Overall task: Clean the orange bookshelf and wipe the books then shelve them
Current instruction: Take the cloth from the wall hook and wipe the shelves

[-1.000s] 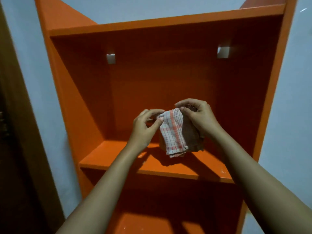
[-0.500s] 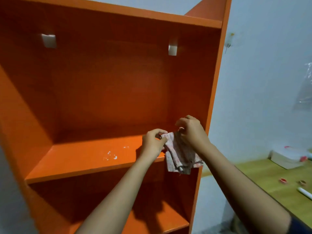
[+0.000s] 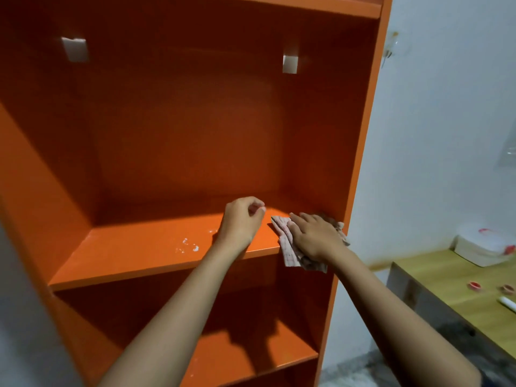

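The orange bookshelf (image 3: 173, 141) fills the view, its compartments holding no books. On the middle shelf board (image 3: 134, 255) a checked pink-and-white cloth (image 3: 287, 247) lies at the right end, part of it hanging over the front edge. My right hand (image 3: 315, 236) presses flat on the cloth with fingers stretched out. To its left, my left hand (image 3: 241, 222) hovers over the board with fingers loosely curled, holding nothing. White specks (image 3: 190, 245) mark the board left of my left hand.
Two white brackets (image 3: 74, 48) (image 3: 289, 63) sit on the back panel. To the right stands a wooden table (image 3: 452, 277) with a white container (image 3: 483, 247), small red caps (image 3: 279, 286) and a white marker (image 3: 508, 303). A lower shelf (image 3: 251, 356) lies beneath.
Both hands held the cloth up in the air before. Now the cloth is down on the shelf's right end under my flat right hand, and my left hand has let go.
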A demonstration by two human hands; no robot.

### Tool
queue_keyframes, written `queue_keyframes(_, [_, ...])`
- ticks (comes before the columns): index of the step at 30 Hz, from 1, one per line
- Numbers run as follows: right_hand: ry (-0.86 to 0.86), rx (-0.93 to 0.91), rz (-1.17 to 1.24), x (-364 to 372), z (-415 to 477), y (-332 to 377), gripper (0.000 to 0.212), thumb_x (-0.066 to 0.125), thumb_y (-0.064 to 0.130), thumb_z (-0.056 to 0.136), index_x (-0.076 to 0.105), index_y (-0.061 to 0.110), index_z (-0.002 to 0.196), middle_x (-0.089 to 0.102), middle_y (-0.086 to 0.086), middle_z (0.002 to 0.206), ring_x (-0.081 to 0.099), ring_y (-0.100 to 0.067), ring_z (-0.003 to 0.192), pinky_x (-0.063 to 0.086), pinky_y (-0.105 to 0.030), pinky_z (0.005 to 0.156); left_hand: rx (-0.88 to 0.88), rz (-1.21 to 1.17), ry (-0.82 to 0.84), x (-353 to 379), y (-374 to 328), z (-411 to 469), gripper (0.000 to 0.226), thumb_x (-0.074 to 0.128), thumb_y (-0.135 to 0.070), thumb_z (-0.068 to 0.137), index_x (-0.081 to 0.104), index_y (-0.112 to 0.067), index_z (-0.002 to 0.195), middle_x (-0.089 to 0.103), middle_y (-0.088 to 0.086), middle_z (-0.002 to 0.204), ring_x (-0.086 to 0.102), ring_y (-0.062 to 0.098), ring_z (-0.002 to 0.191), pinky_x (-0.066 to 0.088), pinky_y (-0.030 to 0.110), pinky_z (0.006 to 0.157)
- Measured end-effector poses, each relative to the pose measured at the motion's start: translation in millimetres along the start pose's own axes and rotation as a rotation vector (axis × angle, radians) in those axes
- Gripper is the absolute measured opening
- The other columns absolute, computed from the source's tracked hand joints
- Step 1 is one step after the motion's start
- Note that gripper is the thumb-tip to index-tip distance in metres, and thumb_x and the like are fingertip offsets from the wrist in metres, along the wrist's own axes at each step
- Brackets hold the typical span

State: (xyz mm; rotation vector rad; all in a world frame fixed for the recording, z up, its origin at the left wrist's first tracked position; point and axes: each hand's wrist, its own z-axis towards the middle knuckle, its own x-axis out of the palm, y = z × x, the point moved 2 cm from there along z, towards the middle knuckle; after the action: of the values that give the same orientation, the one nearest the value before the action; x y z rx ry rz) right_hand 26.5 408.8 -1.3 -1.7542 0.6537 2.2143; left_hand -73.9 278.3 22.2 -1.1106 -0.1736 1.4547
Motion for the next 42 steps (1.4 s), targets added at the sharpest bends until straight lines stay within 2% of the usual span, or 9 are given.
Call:
queue_keyframes(3, [0.088, -0.008, -0.006, -6.5, 6.9, 2.0, 0.055, 0.016, 0.049, 0.101, 0.021, 0.025, 0.15, 0.021, -0.004, 0.157, 0.022, -0.027, 0.142, 0.02, -0.042, 0.112, 0.0, 0.164, -0.119, -31.5, 23.1, -7.6, 0.018, 0.056, -0.017, 0.09, 0.07, -0.01, 0.099, 0.068, 0.005, 0.103, 0.061, 0.021, 0.097, 0.041, 0.024, 0.082])
queue_keyframes(6, [0.184, -0.018, -0.013, -9.1, 16.0, 5.6, 0.065, 0.012, 0.062, 0.095, 0.013, 0.029, 0.151, 0.012, -0.003, 0.16, 0.014, -0.029, 0.145, 0.014, -0.047, 0.114, -0.083, 0.333, -0.203, -61.7, 49.5, -25.7, 0.026, 0.05, -0.025, 0.094, 0.066, -0.012, 0.111, 0.061, 0.003, 0.117, 0.057, 0.023, 0.107, 0.045, 0.034, 0.089])
queue_keyframes(12, [0.267, -0.173, 0.03, -2.7, 45.8, 16.9, 0.07, 0.017, 0.068, 0.091, 0.013, 0.032, 0.151, 0.006, 0.002, 0.16, 0.006, -0.024, 0.147, 0.008, -0.049, 0.115, -0.295, 0.628, -0.276, -107.5, 89.2, -64.3, 0.044, 0.042, -0.03, 0.097, 0.049, -0.007, 0.134, 0.039, 0.015, 0.147, 0.029, 0.027, 0.14, 0.022, 0.041, 0.114])
queue_keyframes(15, [0.276, -0.242, 0.049, -1.2, 53.2, 25.9, 0.068, 0.021, 0.064, 0.094, 0.01, 0.03, 0.151, 0.005, 0.0, 0.16, 0.0, -0.021, 0.147, 0.005, -0.049, 0.116, -0.341, 0.683, -0.282, -117.1, 92.6, -75.7, 0.048, 0.039, -0.033, 0.098, 0.044, -0.007, 0.137, 0.039, 0.016, 0.147, 0.029, 0.028, 0.139, 0.021, 0.044, 0.115])
queue_keyframes(19, [0.134, -0.138, -0.031, -5.3, 57.3, 32.2, 0.074, 0.025, 0.067, 0.092, 0.007, 0.027, 0.151, 0.004, -0.006, 0.16, 0.004, -0.03, 0.146, 0.012, -0.053, 0.114, -0.398, 0.702, -0.283, -116.9, 92.0, -80.8, 0.049, 0.037, -0.035, 0.099, 0.041, -0.008, 0.14, 0.036, 0.015, 0.148, 0.026, 0.026, 0.141, 0.015, 0.04, 0.115])
queue_keyframes(23, [0.247, -0.029, 0.002, 0.7, 57.4, 37.3, 0.08, 0.015, 0.072, 0.089, 0.006, 0.024, 0.152, 0.004, -0.01, 0.16, 0.009, -0.037, 0.144, 0.012, -0.056, 0.112, -0.43, 0.709, -0.339, -116.5, 93.5, -81.0, 0.049, 0.039, -0.034, 0.098, 0.042, -0.008, 0.14, 0.037, 0.016, 0.148, 0.027, 0.027, 0.14, 0.015, 0.039, 0.116])
queue_keyframes(32, [0.338, -0.335, -0.055, 10.8, 86.0, 70.8, 0.08, 0.011, 0.074, 0.087, 0.01, 0.026, 0.151, 0.006, -0.009, 0.16, 0.011, -0.033, 0.145, 0.006, -0.055, 0.113, -0.459, 0.696, -0.493, -112.5, 92.9, -86.7, 0.05, 0.043, -0.03, 0.097, 0.039, -0.009, 0.142, 0.03, 0.015, 0.151, 0.022, 0.027, 0.142, 0.015, 0.039, 0.116])
queue_keyframes(38, [0.387, -0.55, 0.049, 24.1, 112.5, 108.5, 0.065, 0.015, 0.061, 0.096, 0.018, 0.025, 0.15, 0.008, -0.003, 0.16, 0.009, -0.026, 0.146, 0.008, -0.049, 0.116, -0.43, 0.659, -0.624, -116.2, 96.2, -94.6, 0.048, 0.048, -0.022, 0.095, 0.041, -0.007, 0.14, 0.025, 0.015, 0.153, 0.017, 0.028, 0.143, 0.018, 0.042, 0.114])
queue_keyframes(42, [0.408, -0.671, 0.085, 44.1, 139.5, 138.1, 0.075, 0.012, 0.074, 0.086, 0.021, 0.034, 0.149, 0.007, 0.0, 0.16, 0.007, -0.026, 0.146, 0.007, -0.055, 0.116, -0.322, 0.743, -0.806, -129.5, 96.8, -105.5, 0.048, 0.052, -0.012, 0.092, 0.043, -0.004, 0.138, 0.022, 0.017, 0.153, 0.014, 0.03, 0.143, 0.017, 0.038, 0.114])
